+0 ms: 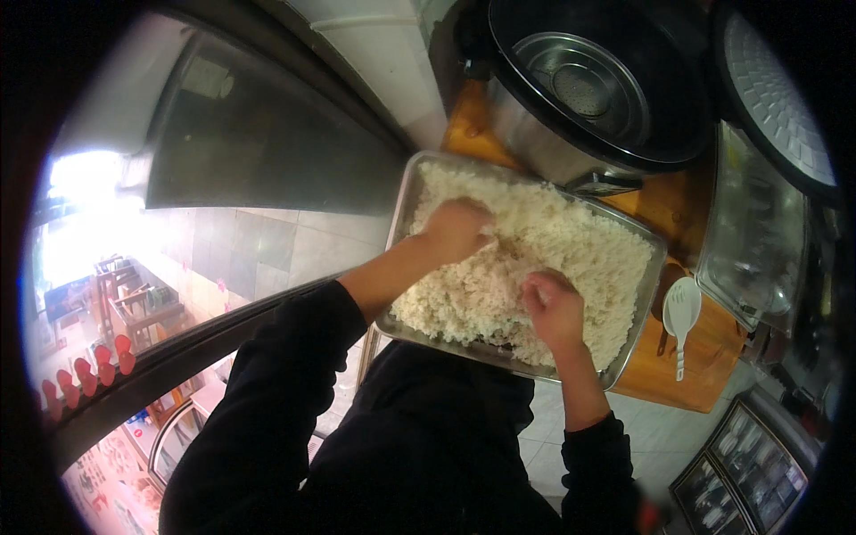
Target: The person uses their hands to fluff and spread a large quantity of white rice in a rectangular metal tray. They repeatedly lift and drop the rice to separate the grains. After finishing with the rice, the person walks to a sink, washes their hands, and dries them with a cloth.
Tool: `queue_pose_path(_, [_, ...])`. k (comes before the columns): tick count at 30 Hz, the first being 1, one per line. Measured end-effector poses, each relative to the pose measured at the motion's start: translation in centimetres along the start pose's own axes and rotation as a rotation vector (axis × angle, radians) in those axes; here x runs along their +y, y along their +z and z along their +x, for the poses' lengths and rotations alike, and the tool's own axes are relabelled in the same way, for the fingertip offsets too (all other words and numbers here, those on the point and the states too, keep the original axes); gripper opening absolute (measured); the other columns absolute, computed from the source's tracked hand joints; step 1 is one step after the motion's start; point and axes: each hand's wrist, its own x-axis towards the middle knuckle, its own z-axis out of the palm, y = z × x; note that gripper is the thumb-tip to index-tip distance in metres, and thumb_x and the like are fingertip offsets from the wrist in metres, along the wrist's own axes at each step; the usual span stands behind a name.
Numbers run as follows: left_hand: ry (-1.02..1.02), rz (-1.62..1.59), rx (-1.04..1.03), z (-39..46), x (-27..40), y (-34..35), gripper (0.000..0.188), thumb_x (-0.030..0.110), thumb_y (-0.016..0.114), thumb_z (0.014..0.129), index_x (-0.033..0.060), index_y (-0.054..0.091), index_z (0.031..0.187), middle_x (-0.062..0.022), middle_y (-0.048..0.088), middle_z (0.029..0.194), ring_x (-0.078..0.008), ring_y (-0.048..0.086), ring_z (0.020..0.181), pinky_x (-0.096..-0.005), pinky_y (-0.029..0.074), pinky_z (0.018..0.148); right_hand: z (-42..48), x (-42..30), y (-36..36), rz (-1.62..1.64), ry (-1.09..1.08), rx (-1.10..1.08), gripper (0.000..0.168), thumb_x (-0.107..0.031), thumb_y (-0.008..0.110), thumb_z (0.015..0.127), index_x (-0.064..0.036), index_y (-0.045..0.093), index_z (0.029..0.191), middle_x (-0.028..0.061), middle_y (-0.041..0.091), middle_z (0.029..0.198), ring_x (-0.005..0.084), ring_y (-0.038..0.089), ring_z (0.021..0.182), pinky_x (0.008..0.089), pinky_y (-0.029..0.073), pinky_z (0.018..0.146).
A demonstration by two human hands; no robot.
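Observation:
A shallow rectangular metal tray (635, 348) full of cooked white rice (575, 241) lies before me. Over the rice on the tray's left side is my left hand (458, 231), its fingers curled downward and a whitish bit near the fingertips. My right hand (556, 304) is just above the rice nearer the front edge, thumb and fingers bent toward each other. Whether either hand grips rice is not clear. Between the hands the rice looks loose and broken up. Some bare metal shows along the tray's near edge.
Behind the tray stands a large rice cooker (555, 134) with its lid (776, 100) raised. To the right, a white plastic rice paddle (682, 307) rests on a wooden surface (702, 361) beside a clear plastic container (756, 227). A dark-framed window opening (221, 328) runs along the left.

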Motion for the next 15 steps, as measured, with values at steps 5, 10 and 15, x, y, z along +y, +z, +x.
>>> queue_pose_path(5, [0.064,-0.198,0.335,2.0,3.5,3.7,0.026,0.016,0.065,0.084,0.0105,0.064,0.108,-0.0133,0.067,0.094,-0.0352,0.064,0.088,-0.0451,0.052,0.076,1.9,5.2,-2.5,0.072,0.243,0.11,0.015,-0.011,0.068,0.085,-0.003,0.069,0.098,0.0142,0.069,0.092,0.027,0.068,0.078,0.0341,0.055,0.067])
queue_pose_path(10, [-0.202,-0.258,0.41,6.2,6.3,4.4,0.042,0.019,0.06,0.087,0.0112,0.057,0.128,-0.0187,0.068,0.098,-0.0373,0.064,0.089,-0.0464,0.052,0.074,4.9,11.1,-2.9,-0.005,0.268,0.26,0.022,-0.013,0.069,0.086,-0.004,0.069,0.105,0.0138,0.069,0.092,0.0256,0.067,0.077,0.0348,0.054,0.069])
queue_pose_path(15, [-0.344,-0.296,0.365,9.0,6.8,4.6,0.053,0.024,0.061,0.084,0.0148,0.052,0.136,-0.0186,0.067,0.099,-0.0386,0.064,0.092,-0.0484,0.051,0.079,8.4,13.6,-1.8,-0.252,0.133,0.221,0.028,-0.025,0.066,0.086,-0.006,0.07,0.106,0.0182,0.069,0.093,0.0342,0.067,0.079,0.042,0.054,0.071])
